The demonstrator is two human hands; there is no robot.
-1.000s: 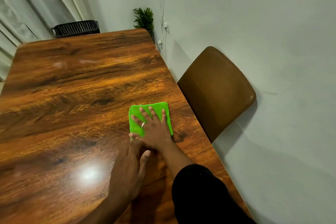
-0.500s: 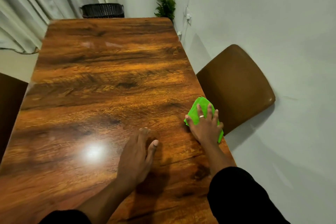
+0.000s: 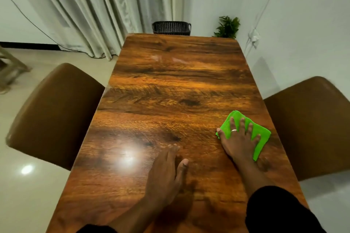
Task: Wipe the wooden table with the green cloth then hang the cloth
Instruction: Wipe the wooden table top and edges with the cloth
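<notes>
A long glossy wooden table runs away from me. The folded bright green cloth lies flat near the table's right edge. My right hand, a ring on one finger, presses down on the cloth with fingers spread, covering its middle. My left hand rests flat on the bare wood, to the left of the cloth and nearer to me, holding nothing.
Brown padded chairs stand at the left and right sides of the table. Beyond the far end are a black basket, a small green plant and curtains. A white wall with a socket runs along the right.
My right hand slid the cloth from the table's middle to its right edge. The left hand stayed planted. My view turned left, bringing the left chair and curtains into sight.
</notes>
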